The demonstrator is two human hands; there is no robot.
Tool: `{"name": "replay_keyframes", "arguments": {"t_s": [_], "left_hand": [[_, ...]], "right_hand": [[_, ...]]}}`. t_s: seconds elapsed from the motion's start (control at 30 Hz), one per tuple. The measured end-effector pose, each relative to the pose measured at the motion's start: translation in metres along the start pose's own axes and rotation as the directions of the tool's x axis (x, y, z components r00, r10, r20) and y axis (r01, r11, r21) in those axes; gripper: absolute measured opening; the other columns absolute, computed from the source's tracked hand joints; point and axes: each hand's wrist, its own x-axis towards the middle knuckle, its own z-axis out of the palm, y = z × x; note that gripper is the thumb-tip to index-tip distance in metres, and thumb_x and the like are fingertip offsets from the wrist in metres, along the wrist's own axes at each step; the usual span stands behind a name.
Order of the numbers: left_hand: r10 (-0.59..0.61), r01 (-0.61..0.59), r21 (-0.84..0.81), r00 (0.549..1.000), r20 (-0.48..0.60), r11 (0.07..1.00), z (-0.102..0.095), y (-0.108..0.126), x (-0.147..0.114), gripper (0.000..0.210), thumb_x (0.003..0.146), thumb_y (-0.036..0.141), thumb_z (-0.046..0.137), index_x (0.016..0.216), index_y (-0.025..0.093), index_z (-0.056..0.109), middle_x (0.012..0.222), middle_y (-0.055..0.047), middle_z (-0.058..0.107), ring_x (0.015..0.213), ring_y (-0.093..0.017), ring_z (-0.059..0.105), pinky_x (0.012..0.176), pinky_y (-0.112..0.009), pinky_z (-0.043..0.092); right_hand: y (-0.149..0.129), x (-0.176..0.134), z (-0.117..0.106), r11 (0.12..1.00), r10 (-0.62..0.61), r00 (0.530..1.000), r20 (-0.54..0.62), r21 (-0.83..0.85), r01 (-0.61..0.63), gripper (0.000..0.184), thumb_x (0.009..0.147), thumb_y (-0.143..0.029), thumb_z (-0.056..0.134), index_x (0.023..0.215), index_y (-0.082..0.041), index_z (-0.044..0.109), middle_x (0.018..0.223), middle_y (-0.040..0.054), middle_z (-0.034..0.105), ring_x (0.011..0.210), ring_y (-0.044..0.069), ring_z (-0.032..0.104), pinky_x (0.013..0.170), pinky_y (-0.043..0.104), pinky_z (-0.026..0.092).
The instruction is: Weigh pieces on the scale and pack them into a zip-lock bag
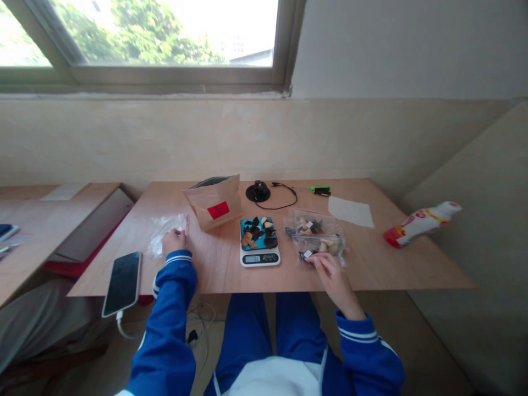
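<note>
My left hand (174, 243) lies on the left of the table with its fingers curled in on the edge of a clear plastic bag (157, 234). My right hand (330, 272) reaches over a filled zip bag (328, 243) of dark and pale dried pieces, its fingers pressed together at the lower left part beside a small white label. Just behind lies a second filled zip bag (315, 224), partly overlapped. Between my hands stands a white digital scale (259, 259), its blue top loaded with several dried mushroom pieces (258, 232); the display is too small to read.
A brown paper pouch (218, 212) with a red label stands open behind the scale. Further back are a black round-based device (258, 191) with a cable, screwdrivers (319, 190) and white paper (350, 212). A bottle (423, 224) is at right; a cabled phone (122, 283) overhangs the front-left edge.
</note>
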Motion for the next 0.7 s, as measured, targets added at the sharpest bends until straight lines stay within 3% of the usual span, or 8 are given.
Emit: {"name": "replay_keyframes", "arguments": {"t_s": [0.13,0.23,0.3,0.4,0.47,0.57,0.7], "left_hand": [[-0.026,0.013,-0.111,0.993,-0.114,0.994,-0.018,-0.002,-0.024,0.016,0.082,0.029,0.050,0.070,0.019,0.050,0.074,-0.004,0.055,0.080,-0.021,0.055,0.079,-0.035,0.045],[-0.035,-0.019,-0.214,0.969,-0.245,0.977,-0.031,0.009,-0.080,0.024,0.089,0.040,0.042,0.081,0.019,0.049,0.079,-0.003,0.055,0.074,-0.017,0.053,0.075,-0.032,0.045],[-0.030,-0.129,-0.495,0.953,-0.300,0.859,-0.037,0.025,-0.129,0.027,0.087,0.046,0.048,0.082,0.019,0.050,0.067,0.001,0.050,0.061,-0.015,0.049,0.064,-0.029,0.044],[0.167,-0.211,-0.738,0.977,-0.134,0.642,-0.043,0.057,-0.193,0.027,0.089,0.046,0.048,0.083,0.020,0.049,0.057,0.005,0.048,0.052,-0.012,0.048,0.057,-0.026,0.042],[0.360,-0.222,-0.791,0.933,-0.002,0.570,-0.046,0.077,-0.218,0.025,0.089,0.045,0.051,0.085,0.020,0.052,0.067,0.001,0.055,0.059,-0.012,0.053,0.059,-0.024,0.043],[0.478,-0.189,-0.848,0.874,0.084,0.495,-0.052,0.093,-0.227,0.025,0.089,0.043,0.052,0.082,0.019,0.051,0.068,0.002,0.055,0.058,-0.011,0.052,0.056,-0.022,0.042],[0.581,-0.053,-0.906,0.783,0.223,0.420,-0.059,0.098,-0.218,0.028,0.090,0.042,0.052,0.075,0.018,0.051,0.064,0.003,0.056,0.059,-0.010,0.055,0.058,-0.021,0.044]], "right_hand": [[-0.018,0.000,0.007,0.998,-0.023,0.999,0.045,0.064,0.020,0.036,0.096,-0.045,0.041,0.093,-0.028,0.072,0.097,0.0086,0.066,0.100,0.027,0.060,0.091,0.043,0.047],[-0.049,0.002,0.025,0.977,-0.035,0.992,0.121,0.215,0.008,0.033,0.097,-0.041,0.040,0.102,-0.027,0.069,0.102,0.0073,0.065,0.104,0.024,0.060,0.095,0.040,0.047],[-0.076,0.004,0.043,0.935,-0.066,0.984,0.167,0.355,0.003,0.031,0.098,-0.041,0.040,0.113,-0.028,0.064,0.113,0.0068,0.063,0.110,0.022,0.059,0.098,0.037,0.047],[-0.119,0.006,0.072,0.833,-0.141,0.961,0.237,0.554,-0.015,0.044,0.097,-0.045,0.039,0.139,-0.031,0.043,0.139,0.0062,0.049,0.124,0.020,0.053,0.101,0.036,0.048],[-0.141,0.006,0.084,0.777,-0.195,0.946,0.259,0.629,-0.012,0.051,0.098,-0.047,0.036,0.146,-0.031,0.032,0.148,0.0048,0.042,0.134,0.019,0.044,0.110,0.037,0.040],[-0.155,0.005,0.089,0.722,-0.193,0.948,0.252,0.691,-0.037,0.052,0.099,-0.048,0.032,0.146,-0.027,0.034,0.148,0.0052,0.043,0.138,0.019,0.038,0.118,0.038,0.029],[-0.148,0.002,0.080,0.601,-0.128,0.929,0.347,0.772,-0.206,0.055,0.098,-0.054,0.026,0.140,-0.025,0.045,0.144,0.0063,0.049,0.135,0.019,0.043,0.114,0.037,0.035]]}}
